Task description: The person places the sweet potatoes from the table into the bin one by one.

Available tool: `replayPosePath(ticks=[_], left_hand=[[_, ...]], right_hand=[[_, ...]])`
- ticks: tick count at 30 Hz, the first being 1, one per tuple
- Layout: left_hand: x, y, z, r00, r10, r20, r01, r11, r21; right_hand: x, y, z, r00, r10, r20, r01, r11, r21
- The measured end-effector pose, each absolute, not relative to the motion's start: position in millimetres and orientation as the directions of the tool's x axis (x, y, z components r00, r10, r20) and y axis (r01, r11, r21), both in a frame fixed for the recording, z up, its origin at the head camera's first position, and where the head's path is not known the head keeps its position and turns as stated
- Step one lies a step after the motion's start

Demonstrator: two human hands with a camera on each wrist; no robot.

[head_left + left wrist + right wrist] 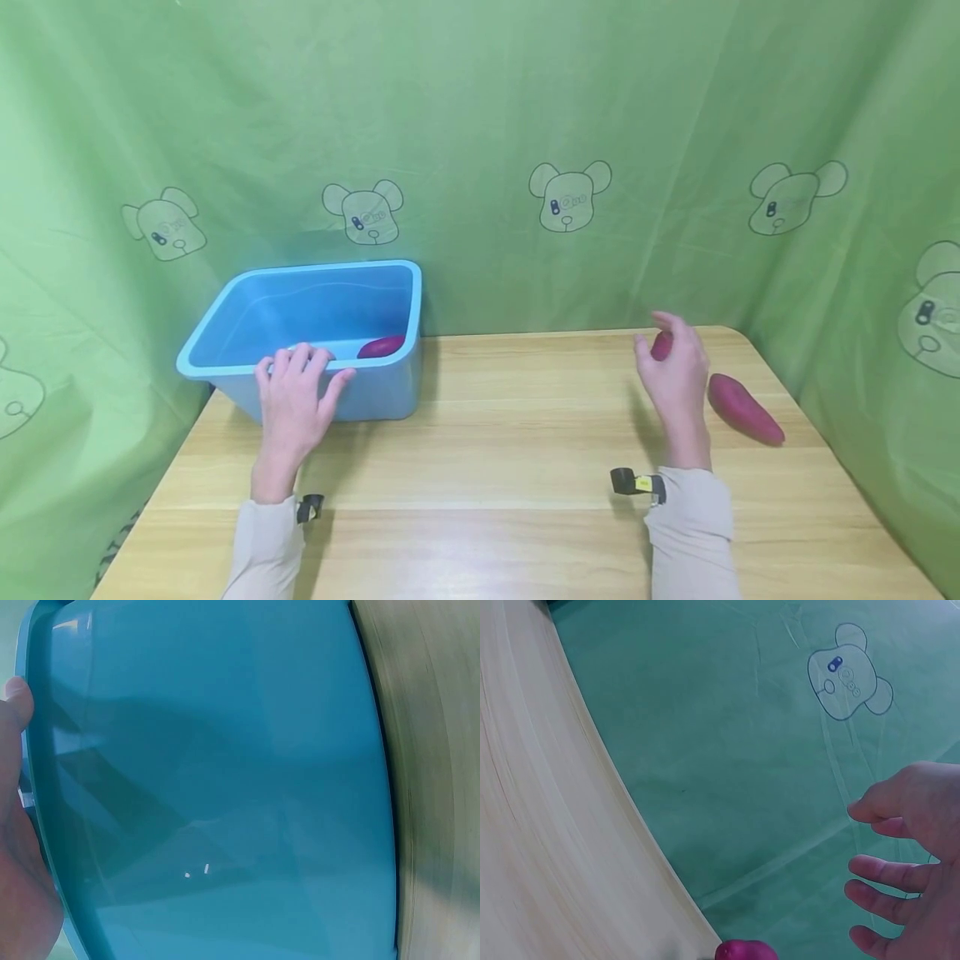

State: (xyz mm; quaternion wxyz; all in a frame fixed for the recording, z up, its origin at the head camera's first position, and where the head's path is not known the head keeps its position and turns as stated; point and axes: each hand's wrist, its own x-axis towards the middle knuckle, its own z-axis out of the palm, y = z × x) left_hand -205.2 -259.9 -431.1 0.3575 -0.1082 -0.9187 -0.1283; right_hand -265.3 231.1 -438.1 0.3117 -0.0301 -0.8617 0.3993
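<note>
My left hand (292, 408) holds the near rim of a blue plastic bin (300, 268), fingers hooked over the edge. In the left wrist view the thumb (19, 701) lies along that rim, beside the bin's wall (225, 750). Inside the bin, a purple-red sweet potato (381, 347) rests near the right corner. My right hand (675, 371) hovers near the back right of the table with fingers spread and loosely bent. Behind it, a second sweet potato (662, 346) shows between thumb and fingers. The right wrist view has the hand (915, 877) holding nothing, apart from a sweet potato (746, 950).
Right of my right hand, another sweet potato (745, 409) lies slantwise on the wooden table (480, 467). A green curtain (480, 108) printed with bear heads hangs behind the table and along its sides. The bin stands at the table's back left.
</note>
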Motion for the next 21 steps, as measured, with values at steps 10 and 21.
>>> replayPosePath(ticks=[10, 21], left_hand=[[-205.4, -260.0, -431.5, -0.719, 0.107, 0.687, 0.293, 0.943, 0.160], [-204.9, -260.1, -431.7, -0.719, 0.108, 0.687, 0.297, 0.941, 0.163]], right_hand=[[-263.9, 248.1, -439.8, -0.800, 0.355, 0.484, -0.155, 0.657, -0.738], [-260.7, 264.0, -444.6, -0.813, 0.411, 0.412, -0.078, 0.624, -0.777]])
